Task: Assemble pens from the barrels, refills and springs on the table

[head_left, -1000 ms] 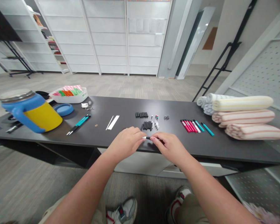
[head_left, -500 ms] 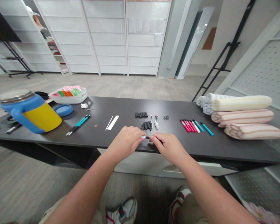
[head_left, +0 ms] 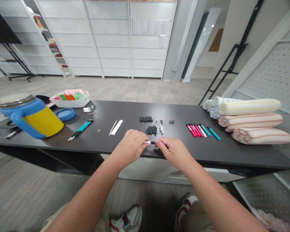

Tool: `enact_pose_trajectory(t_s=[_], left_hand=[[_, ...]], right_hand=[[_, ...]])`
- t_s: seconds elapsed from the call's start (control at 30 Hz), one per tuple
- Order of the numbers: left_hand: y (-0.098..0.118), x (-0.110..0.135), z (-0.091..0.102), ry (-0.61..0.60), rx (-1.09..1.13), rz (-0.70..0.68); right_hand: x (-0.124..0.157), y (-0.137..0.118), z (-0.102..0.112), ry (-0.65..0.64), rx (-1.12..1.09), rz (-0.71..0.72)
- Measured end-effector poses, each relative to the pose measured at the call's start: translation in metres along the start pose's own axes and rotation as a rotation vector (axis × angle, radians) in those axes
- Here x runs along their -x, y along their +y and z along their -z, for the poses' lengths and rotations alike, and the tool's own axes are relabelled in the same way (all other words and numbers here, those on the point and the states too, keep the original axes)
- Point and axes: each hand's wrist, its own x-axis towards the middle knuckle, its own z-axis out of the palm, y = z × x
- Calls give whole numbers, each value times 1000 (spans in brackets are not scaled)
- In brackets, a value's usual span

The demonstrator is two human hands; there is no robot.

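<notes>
My left hand (head_left: 132,145) is closed in a pinch on a thin white pen refill (head_left: 148,142). Its right end meets a small black pen part (head_left: 153,142), which the thumb and fingers of my right hand (head_left: 174,149) grip; that part is largely covered. Both hands are at the front edge of the dark table. Just beyond them lie black pen grips (head_left: 151,130) in a row, a second row of short black pieces (head_left: 146,119) and small white pieces (head_left: 161,129). More white refills (head_left: 117,127) lie left of my left hand.
Pink, white and teal pen barrels (head_left: 197,130) lie at right, near rolled towels (head_left: 251,120). Small metal bits (head_left: 171,121) sit mid-table. At left are two teal pens (head_left: 80,129), a blue lid (head_left: 65,114), a yellow-blue mug (head_left: 36,117) and a white basket (head_left: 71,101).
My left hand has shifted slightly left, so more of the white refill shows between the hands. My right hand keeps its grip in nearly the same place.
</notes>
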Motion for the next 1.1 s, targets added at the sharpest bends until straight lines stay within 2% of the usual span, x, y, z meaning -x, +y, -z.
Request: enact_pose_trajectory(t_s=[0.13, 0.33, 0.5, 0.7, 0.87, 1.1], left_hand=[[1, 0, 1, 41, 3, 22], [2, -1, 2, 2, 13, 7], [1, 0, 2, 36, 2, 33], [2, -1, 1, 15, -13, -8], [0, 0, 1, 62, -3, -7], [-5, 1, -1, 96, 6, 1]], right_hand=[[0, 0, 1, 11, -31, -6], [-1, 1, 0, 7, -18, -5], [-1, 0, 0, 12, -25, -13], [0, 1, 1, 36, -31, -1], [-1, -1, 2, 15, -47, -30], [0, 5, 4, 34, -205, -76]])
